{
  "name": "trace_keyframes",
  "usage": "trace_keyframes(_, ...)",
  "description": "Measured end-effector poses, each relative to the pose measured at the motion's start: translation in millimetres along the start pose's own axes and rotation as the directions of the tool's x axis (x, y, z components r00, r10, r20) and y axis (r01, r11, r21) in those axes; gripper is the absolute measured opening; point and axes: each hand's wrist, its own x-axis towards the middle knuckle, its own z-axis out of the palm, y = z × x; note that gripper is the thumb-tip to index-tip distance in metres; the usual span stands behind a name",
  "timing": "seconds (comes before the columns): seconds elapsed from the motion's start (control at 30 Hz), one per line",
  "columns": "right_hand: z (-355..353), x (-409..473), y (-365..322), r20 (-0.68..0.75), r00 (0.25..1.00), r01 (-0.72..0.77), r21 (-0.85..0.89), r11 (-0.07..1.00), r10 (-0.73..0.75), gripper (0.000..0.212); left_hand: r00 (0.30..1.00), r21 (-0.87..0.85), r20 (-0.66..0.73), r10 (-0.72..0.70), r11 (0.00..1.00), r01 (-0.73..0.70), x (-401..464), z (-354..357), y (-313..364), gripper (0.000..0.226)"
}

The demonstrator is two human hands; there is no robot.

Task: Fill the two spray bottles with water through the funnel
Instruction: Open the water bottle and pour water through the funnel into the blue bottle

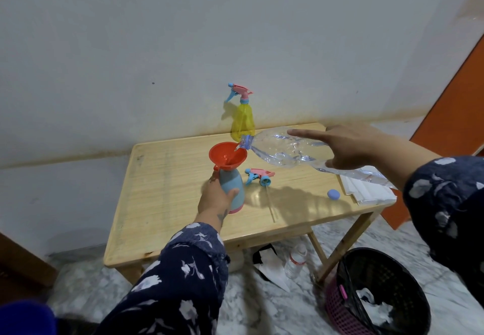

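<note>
A blue spray bottle (pixel 234 185) with a pink base stands on the wooden table (pixel 162 193), its top off. My left hand (pixel 216 198) grips its body. A red funnel (pixel 227 156) sits in its neck. My right hand (pixel 348 149) holds a large clear water bottle (pixel 285 149) tipped on its side, its mouth over the funnel's rim, and water runs into the funnel. The blue bottle's pink and blue spray head (pixel 259 174) lies on the table beside it. A yellow spray bottle (pixel 243 120) with its head on stands at the back by the wall.
A small blue cap (pixel 333 194) and folded white paper (pixel 366 190) lie at the table's right end. On the floor under the table are a small plastic bottle (pixel 296 260) and a paper scrap (pixel 272 269). A black-lined bin (pixel 377 292) stands at the right.
</note>
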Motion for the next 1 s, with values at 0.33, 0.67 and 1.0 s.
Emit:
trace_keyframes(0.33,6,-2,-2,0.011,1.0,-0.008,0.024,1.0,0.008,0.103,1.0,-0.014,0.005,0.011,1.0,-0.011,-1,-1,1,0.058)
trace_keyframes(0.67,18,1,-9,0.003,1.0,-0.02,0.101,0.995,0.02,0.101,1.0,0.029,0.008,-0.004,1.0,0.004,-3,-1,4,0.057)
trace_keyframes(1.0,49,14,-4,-0.084,0.993,-0.004,0.656,0.754,0.078,0.107,0.999,0.029,-0.012,-0.05,0.998,0.05,-6,0,9,0.06)
